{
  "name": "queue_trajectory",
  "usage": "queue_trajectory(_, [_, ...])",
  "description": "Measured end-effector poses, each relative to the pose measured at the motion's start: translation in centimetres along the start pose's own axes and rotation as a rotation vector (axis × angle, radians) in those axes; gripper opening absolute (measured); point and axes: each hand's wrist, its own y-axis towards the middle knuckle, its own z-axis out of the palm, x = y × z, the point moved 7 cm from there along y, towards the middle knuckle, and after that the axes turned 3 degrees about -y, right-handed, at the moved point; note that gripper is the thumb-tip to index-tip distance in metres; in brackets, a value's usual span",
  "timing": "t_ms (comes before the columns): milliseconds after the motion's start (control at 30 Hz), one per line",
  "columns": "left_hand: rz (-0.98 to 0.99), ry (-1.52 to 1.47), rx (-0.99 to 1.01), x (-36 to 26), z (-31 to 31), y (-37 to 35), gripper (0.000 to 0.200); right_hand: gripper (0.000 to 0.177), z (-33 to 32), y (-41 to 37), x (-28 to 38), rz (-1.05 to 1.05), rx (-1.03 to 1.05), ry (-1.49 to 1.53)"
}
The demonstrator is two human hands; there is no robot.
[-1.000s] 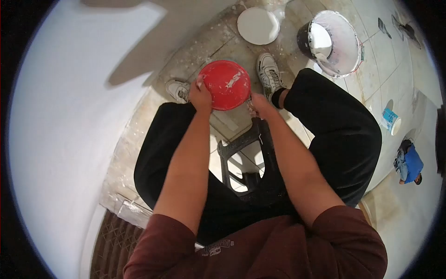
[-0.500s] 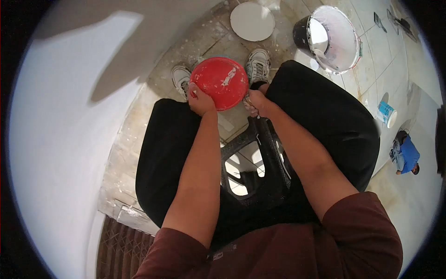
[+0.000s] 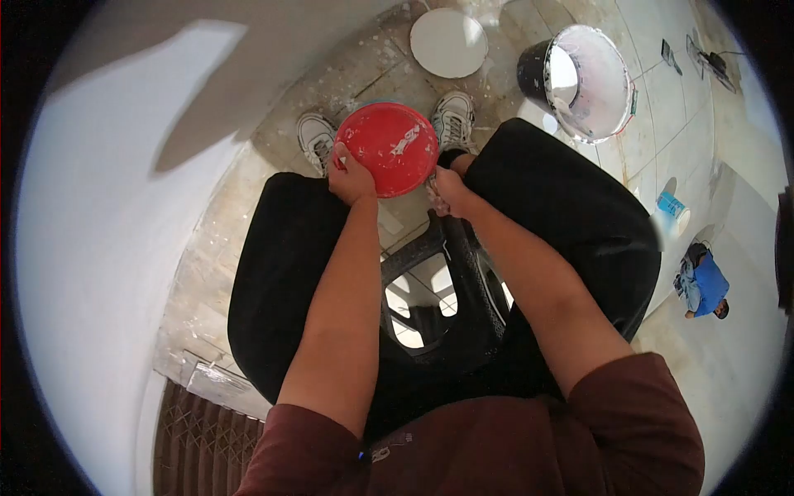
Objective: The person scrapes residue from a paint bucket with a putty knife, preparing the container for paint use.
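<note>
A round red lid (image 3: 387, 149), smeared with white paint, lies between my shoes, with a thin blue edge showing behind its far rim. What it rests on is mostly hidden beneath it. My left hand (image 3: 352, 178) is closed on the near left rim, thumb on top. At the right rim, my right hand (image 3: 451, 192) is closed with its fingers curled under the edge. Those fingers look whitish and are partly hidden. Beneath me, a black plastic stool (image 3: 447, 256) shows between my legs.
A white disc (image 3: 449, 43) lies beyond my shoes. To its right, a black bucket (image 3: 533, 76) has a paint-stained white interior. A blue-and-white tub (image 3: 674, 213) and a person in blue (image 3: 707, 281) are farther right. A white wall (image 3: 99, 248) rises on the left.
The view has shifted slightly, moving most things a little left and some down in the picture. Both hands stay at the red lid's rim, with little visible movement.
</note>
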Motion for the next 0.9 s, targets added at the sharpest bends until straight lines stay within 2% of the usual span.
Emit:
queue_trajectory(133, [0.031, -0.007, 0.005, 0.0, 0.1, 0.2, 0.055, 0.036, -2.0, 3.3, -2.8, 0.125, 0.17, 0.199])
queue_trajectory(200, [0.059, -0.057, -0.039, 0.6, 0.1, 0.0, 0.05, 0.034, -2.9, 5.4, -3.1, 0.031, 0.22, 0.083])
queue_trajectory(233, [0.078, -0.087, -0.061, 0.3, 0.1, 0.3, 0.047, 0.037, -3.3, 6.4, -2.3, -0.1, 0.222, -0.08])
queue_trajectory(300, [0.002, -0.045, -0.017, 0.9, 0.2, 0.5, 0.052, 0.039, -3.7, 7.9, -1.9, -0.141, 0.401, -0.106])
queue_trajectory(433, [-0.033, -0.033, 0.008, 0.5, 0.3, 0.1, 0.055, 0.035, -2.9, 7.9, -5.9, 0.266, 1.114, 0.54])
queue_trajectory(500, [-0.022, -0.01, 0.02, 0.6, 0.3, 0.2, 0.053, 0.034, -3.7, 9.3, -6.5, 0.264, 0.873, 0.409])
queue_trajectory(533, [-0.015, -0.005, 0.022, 0.7, 0.5, 0.4, 0.052, 0.035, -5.0, 8.5, -4.7, 0.157, 0.453, 0.116])
queue_trajectory(600, [0.27, 0.272, -0.196, -0.9, -0.5, 0.2, 0.044, 0.038, -6.1, 6.1, -1.1, -0.061, -0.027, -0.275])
queue_trajectory(633, [0.414, 0.415, -0.302, -2.6, -0.9, -0.5, 0.039, 0.038, -5.5, 5.2, -0.6, -0.168, -0.085, -0.372])
queue_trajectory(667, [0.601, 0.434, -0.194, -4.6, 0.5, -0.8, 0.038, 0.039, -5.2, 4.2, 0.5, -0.281, -0.147, -0.463])
queue_trajectory(733, [0.962, 0.483, 0.051, -10.5, 2.1, -3.4, 0.037, 0.039, -4.5, 5.2, -1.4, 0.035, 0.305, -0.022])
queue_trajectory(800, [1.173, 0.635, 0.73, -12.4, 7.8, -5.6, 0.039, 0.038, -5.0, 6.9, -2.9, 0.115, 0.403, 0.049])
queue_trajectory(833, [1.256, 0.7, 1.074, -12.6, 9.7, -7.1, 0.041, 0.038, -5.9, 8.9, -3.2, 0.026, 0.273, -0.105])
queue_trajectory(867, [1.312, 0.788, 1.158, -13.3, 10.1, -7.6, 0.05, 0.037, -6.8, 11.1, -3.3, -0.064, 0.14, -0.255])
queue_trajectory(900, [1.368, 0.881, 1.242, -13.7, 10.5, -8.0, 0.058, 0.038, -4.4, 9.8, -3.5, -0.006, 0.447, -0.163])
